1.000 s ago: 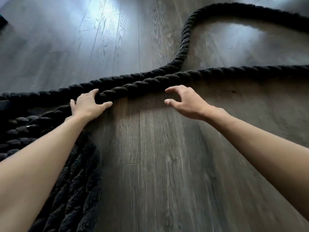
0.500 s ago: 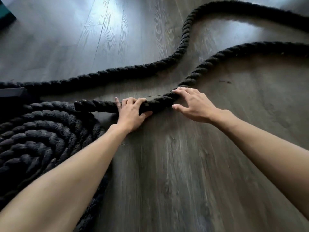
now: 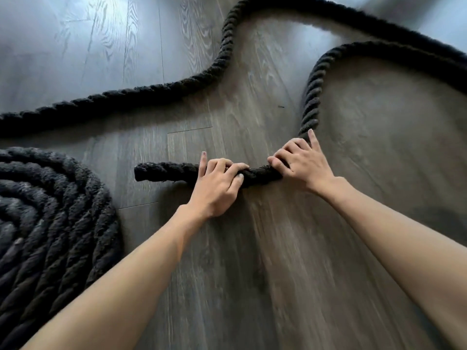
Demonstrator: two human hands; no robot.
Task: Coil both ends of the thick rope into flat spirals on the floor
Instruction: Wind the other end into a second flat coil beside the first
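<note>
A thick black twisted rope lies on the grey wood floor. One end is wound into a flat spiral (image 3: 48, 218) at the left. The free end (image 3: 161, 171) lies straight at mid-frame, its tip pointing left. My left hand (image 3: 217, 188) grips this end from above, fingers curled around it. Just to its right, my right hand (image 3: 300, 165) grips the same rope where it bends and runs up away from me (image 3: 312, 97). Another length of rope (image 3: 156, 90) snakes from the spiral across the floor to the top right.
Grey wood-plank floor (image 3: 290, 261) surrounds the hands, bare in front of me and to the right. A small dark speck (image 3: 281, 106) lies on the floor between the two rope runs. Bright window glare falls on the planks at top left.
The free rope end has been pulled right and away from the spiral, leaving a gap of floor. Both hands moved right with it and closed on the rope. The rope beyond now bends upward.
</note>
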